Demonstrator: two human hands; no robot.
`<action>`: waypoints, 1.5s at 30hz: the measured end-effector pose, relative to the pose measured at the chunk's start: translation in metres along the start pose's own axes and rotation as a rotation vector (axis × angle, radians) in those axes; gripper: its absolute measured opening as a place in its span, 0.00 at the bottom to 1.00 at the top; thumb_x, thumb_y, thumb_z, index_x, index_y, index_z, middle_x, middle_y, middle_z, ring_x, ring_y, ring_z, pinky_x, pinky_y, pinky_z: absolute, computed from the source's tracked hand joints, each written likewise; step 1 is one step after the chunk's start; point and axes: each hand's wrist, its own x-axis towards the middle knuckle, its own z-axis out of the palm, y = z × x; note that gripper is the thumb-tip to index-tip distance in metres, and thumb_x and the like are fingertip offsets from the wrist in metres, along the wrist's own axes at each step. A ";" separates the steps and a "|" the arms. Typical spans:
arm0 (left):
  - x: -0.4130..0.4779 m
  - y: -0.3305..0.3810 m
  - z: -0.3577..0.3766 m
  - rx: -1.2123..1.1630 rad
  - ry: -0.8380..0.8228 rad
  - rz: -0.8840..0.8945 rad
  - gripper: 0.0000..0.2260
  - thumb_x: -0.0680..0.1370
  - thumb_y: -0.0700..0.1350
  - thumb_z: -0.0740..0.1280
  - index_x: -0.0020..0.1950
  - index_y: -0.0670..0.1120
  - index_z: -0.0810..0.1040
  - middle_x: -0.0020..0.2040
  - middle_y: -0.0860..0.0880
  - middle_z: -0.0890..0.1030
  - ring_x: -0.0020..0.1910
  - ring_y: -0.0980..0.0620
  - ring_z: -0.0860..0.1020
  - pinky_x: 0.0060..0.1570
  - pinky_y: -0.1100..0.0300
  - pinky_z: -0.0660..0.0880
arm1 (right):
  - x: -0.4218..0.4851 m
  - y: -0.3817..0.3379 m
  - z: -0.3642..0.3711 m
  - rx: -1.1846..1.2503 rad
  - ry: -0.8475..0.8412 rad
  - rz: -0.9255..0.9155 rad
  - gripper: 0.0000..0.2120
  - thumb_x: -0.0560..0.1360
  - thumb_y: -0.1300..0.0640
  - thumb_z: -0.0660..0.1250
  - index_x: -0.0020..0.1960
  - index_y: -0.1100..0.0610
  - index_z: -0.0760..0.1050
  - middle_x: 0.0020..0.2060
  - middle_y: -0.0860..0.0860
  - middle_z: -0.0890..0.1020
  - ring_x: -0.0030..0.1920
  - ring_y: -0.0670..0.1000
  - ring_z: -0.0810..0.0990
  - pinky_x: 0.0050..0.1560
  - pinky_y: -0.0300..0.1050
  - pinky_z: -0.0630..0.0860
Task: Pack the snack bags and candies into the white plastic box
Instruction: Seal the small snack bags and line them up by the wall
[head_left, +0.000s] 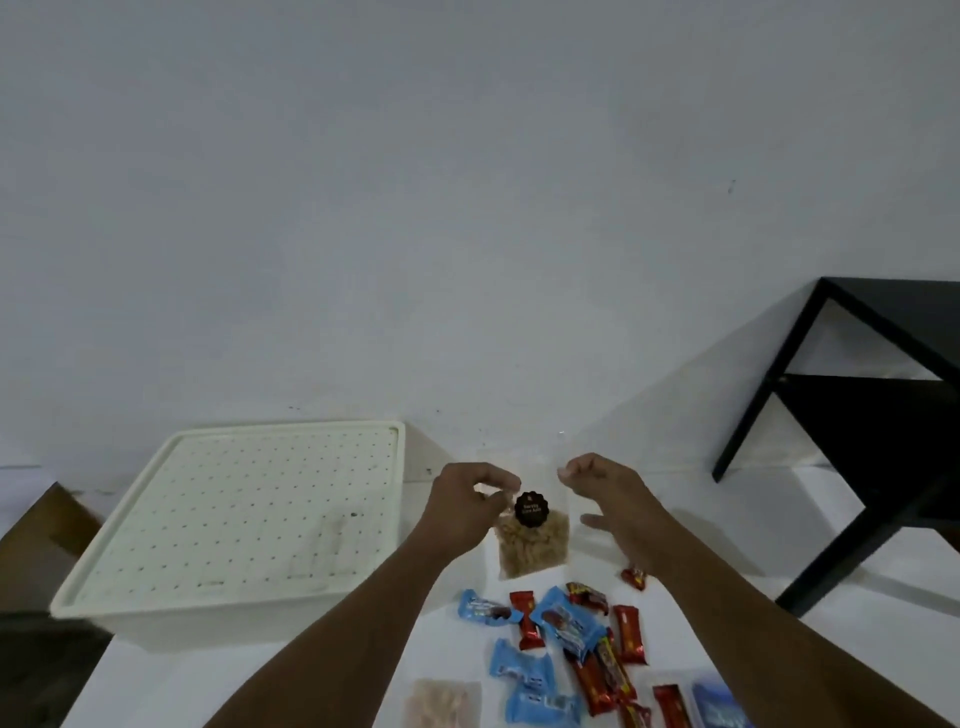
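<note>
A clear snack bag (531, 545) with beige snacks and a round black label hangs upright between my hands. My left hand (470, 501) pinches its top left corner and my right hand (602, 483) pinches its top right corner. The white plastic box (234, 525) sits to the left with its perforated lid on. Blue candies (522, 667) and red candies (631, 634) lie scattered on the white table (311, 680) below the bag. One red candy (635, 578) lies apart, under my right forearm. Another clear snack bag (441, 704) with pale contents lies at the bottom edge.
A black side table (872, 410) stands at the right on the floor. A white wall fills the upper view. A brown cardboard piece (49, 525) shows at the far left behind the box. A blue packet (719, 706) lies at the bottom right.
</note>
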 end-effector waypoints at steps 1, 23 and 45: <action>0.012 -0.005 0.003 0.000 -0.006 -0.015 0.08 0.74 0.37 0.72 0.43 0.50 0.86 0.45 0.52 0.86 0.43 0.49 0.86 0.47 0.51 0.83 | 0.011 0.010 -0.005 -0.016 -0.078 0.054 0.05 0.72 0.52 0.72 0.41 0.51 0.79 0.50 0.52 0.83 0.54 0.53 0.78 0.57 0.55 0.74; 0.141 -0.120 0.043 0.272 -0.054 -0.341 0.13 0.75 0.46 0.73 0.59 0.53 0.82 0.65 0.52 0.78 0.59 0.53 0.79 0.61 0.61 0.74 | 0.185 0.116 -0.003 -0.207 0.111 0.239 0.16 0.74 0.57 0.70 0.61 0.52 0.79 0.58 0.49 0.77 0.58 0.51 0.75 0.56 0.44 0.72; -0.176 -0.172 -0.045 0.483 -0.333 -0.534 0.04 0.75 0.45 0.72 0.47 0.50 0.85 0.44 0.52 0.84 0.36 0.59 0.79 0.34 0.77 0.69 | -0.102 0.195 0.166 -0.728 -0.178 0.304 0.11 0.73 0.57 0.65 0.52 0.61 0.81 0.51 0.57 0.84 0.54 0.57 0.81 0.56 0.48 0.77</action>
